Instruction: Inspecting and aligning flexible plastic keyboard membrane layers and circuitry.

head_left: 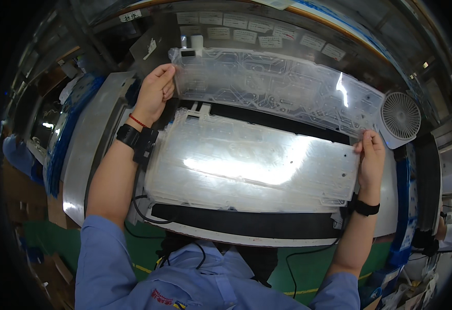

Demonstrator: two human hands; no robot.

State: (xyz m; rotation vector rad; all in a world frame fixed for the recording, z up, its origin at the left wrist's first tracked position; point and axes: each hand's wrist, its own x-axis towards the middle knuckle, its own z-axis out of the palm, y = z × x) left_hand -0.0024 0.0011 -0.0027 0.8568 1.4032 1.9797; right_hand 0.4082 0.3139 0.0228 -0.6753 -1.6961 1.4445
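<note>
A long, see-through membrane circuit sheet (267,77) with printed traces is stretched out at the far side, tilted up. My left hand (157,92) pinches its left edge between thumb and fingers. At its lower right corner, the closed fingers of my right hand (370,155) grip it. Nearer to me lies a stack of similar clear sheets (246,150), with strong glare across the top one. A short tail sticks out of the stack's upper left edge. My right fingers are close to the stack's right end.
A round white fan (400,117) stands at the far right. Several paper labels (259,26) line the back panel. A black mat (246,223) lies under the stack, and a black cable (148,216) loops at its left. Blue-lined trays (68,124) stand left; another person's arm shows far right.
</note>
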